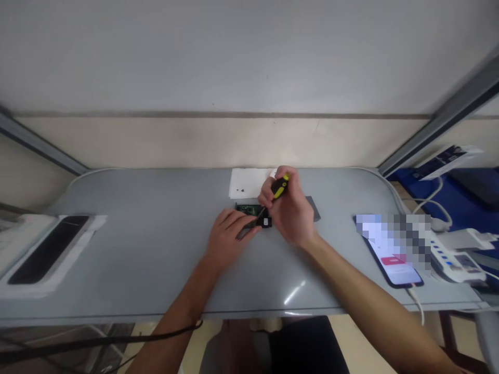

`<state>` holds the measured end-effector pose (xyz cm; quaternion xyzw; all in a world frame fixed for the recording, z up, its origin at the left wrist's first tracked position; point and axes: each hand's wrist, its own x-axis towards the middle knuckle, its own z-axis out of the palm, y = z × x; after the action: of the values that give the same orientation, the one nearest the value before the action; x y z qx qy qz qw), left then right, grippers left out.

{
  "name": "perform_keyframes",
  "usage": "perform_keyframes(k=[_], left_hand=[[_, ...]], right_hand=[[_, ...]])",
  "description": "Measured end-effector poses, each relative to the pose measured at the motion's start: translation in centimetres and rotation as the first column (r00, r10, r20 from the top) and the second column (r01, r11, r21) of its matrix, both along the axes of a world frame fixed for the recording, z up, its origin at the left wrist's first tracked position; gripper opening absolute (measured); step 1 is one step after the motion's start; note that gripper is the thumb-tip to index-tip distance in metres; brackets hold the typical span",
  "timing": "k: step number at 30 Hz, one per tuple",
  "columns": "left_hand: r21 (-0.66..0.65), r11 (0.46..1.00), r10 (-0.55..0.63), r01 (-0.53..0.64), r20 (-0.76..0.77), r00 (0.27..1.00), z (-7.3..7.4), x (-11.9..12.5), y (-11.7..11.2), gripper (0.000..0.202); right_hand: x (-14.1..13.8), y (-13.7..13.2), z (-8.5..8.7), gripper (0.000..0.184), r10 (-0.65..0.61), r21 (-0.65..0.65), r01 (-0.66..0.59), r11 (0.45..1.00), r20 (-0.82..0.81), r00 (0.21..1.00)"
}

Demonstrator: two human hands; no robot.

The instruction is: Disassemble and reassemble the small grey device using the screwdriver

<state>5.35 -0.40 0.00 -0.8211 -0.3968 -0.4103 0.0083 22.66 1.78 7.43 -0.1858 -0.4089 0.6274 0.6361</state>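
Note:
My right hand (290, 208) is closed around a screwdriver (279, 188) with a black and yellow handle. Its shaft slants down to the left, toward a small black device with a green circuit board (249, 209). From the left, my left hand (232, 234) grips this device, its fingers lying along the near side. A thin grey piece (246, 228) shows between thumb and fingers; its kind is unclear. Behind the device lies white paper (247, 183) with a few tiny dark bits, perhaps screws. A flat dark grey piece (313, 209) is partly hidden behind my right hand.
A lit phone (397, 267) with a cable lies on the grey table (156, 223) at the right, beside a white power strip (454, 259). At the left, a dark phone-shaped slab (49, 250) rests on white sheets. A wall stands behind the table.

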Motion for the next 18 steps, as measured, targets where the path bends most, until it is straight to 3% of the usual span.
perform_keyframes(k=[4, 11, 13, 16, 18], left_hand=[[-0.034, 0.997, 0.067, -0.067, -0.018, 0.998, -0.1, 0.1, -0.1, 0.043], [-0.100, 0.990, 0.091, -0.102, -0.110, 0.990, -0.1, -0.2, 0.1, 0.044], [-0.165, 0.984, 0.039, -0.070, -0.184, 0.982, 0.3, -0.7, 1.1, 0.053], [-0.266, 0.961, -0.149, 0.071, -0.285, 0.947, 0.9, -1.4, 3.2, 0.069], [-0.321, 0.934, -0.255, 0.154, -0.302, 0.918, 1.2, -1.6, 4.5, 0.069]], right_hand=[[0.5, 0.6, -0.1, 0.031, -0.062, -0.008, 0.063, 0.998, 0.029, 0.998], [1.3, 1.9, -0.7, 0.027, -0.136, 0.010, 0.136, 0.991, -0.005, 0.991], [1.5, 2.1, -0.9, 0.026, -0.133, -0.006, 0.133, 0.991, -0.017, 0.991], [2.0, 2.3, -1.0, 0.025, -0.143, -0.030, 0.142, 0.989, -0.002, 0.990], [2.2, 2.3, -0.9, 0.025, -0.151, -0.042, 0.150, 0.988, 0.000, 0.989]])
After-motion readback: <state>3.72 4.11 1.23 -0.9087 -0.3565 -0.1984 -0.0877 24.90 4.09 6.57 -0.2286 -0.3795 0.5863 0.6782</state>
